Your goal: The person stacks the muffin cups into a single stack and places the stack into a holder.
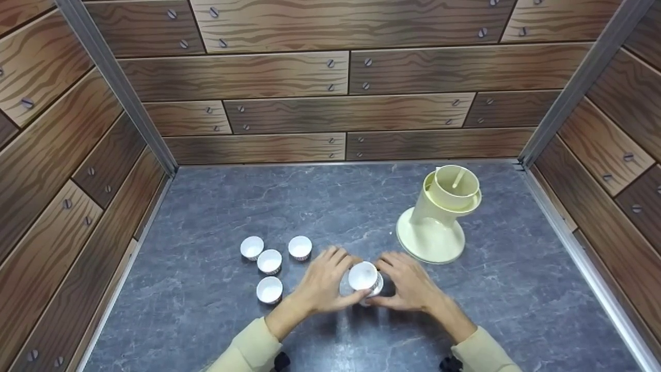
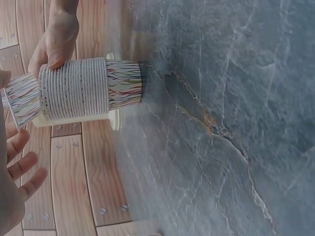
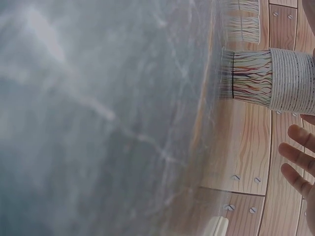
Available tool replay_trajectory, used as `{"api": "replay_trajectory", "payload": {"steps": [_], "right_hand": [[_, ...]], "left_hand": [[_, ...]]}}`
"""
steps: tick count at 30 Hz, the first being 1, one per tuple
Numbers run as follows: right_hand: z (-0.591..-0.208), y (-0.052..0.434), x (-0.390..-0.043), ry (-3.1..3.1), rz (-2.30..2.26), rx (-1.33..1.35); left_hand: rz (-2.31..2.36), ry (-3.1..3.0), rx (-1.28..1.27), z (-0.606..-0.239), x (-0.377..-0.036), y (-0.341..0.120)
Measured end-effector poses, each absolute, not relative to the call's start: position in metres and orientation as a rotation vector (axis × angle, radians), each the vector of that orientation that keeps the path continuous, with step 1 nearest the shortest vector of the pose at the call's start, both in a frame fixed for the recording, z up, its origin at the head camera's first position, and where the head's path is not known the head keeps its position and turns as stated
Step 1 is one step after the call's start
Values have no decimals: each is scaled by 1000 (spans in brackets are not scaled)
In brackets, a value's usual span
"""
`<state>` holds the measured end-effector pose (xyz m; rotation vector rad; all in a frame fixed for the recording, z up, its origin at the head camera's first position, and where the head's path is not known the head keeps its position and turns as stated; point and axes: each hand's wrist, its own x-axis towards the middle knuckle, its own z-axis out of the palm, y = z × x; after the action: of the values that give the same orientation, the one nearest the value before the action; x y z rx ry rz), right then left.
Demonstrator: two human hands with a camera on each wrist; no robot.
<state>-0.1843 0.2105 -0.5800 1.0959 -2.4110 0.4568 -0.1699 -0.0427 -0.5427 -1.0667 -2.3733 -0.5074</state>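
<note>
A stack of paper cups (image 1: 363, 276) with coloured squiggle lines stands on the grey marble-look table (image 1: 217, 206) between my two hands. My left hand (image 1: 330, 279) sits on its left side and my right hand (image 1: 408, 281) on its right, thumbs at the near side. In the left wrist view the top cup (image 2: 22, 101) is tilted partly out of the stack (image 2: 88, 88). My left thumb lies on it, with the left fingers (image 2: 19, 167) spread just beside it. My right hand (image 2: 56, 39) touches the stack's rims. The right wrist view shows the stack (image 3: 275, 78) and my right fingers (image 3: 298, 157).
Several single paper cups (image 1: 269, 261) stand upright to the left of my hands. A cream plastic stand (image 1: 439, 217) with a tilted tube on a round base is to the right, behind my right hand. Wood-patterned walls (image 1: 330, 113) enclose the table on three sides.
</note>
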Motion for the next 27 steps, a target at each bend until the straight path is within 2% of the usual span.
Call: {"api": "replay_trajectory", "payload": {"steps": [27], "right_hand": [[-581,210,-184,-2397,487,1103]], "left_hand": [[-566,-2361,-1120,-554,-173,-38]]}}
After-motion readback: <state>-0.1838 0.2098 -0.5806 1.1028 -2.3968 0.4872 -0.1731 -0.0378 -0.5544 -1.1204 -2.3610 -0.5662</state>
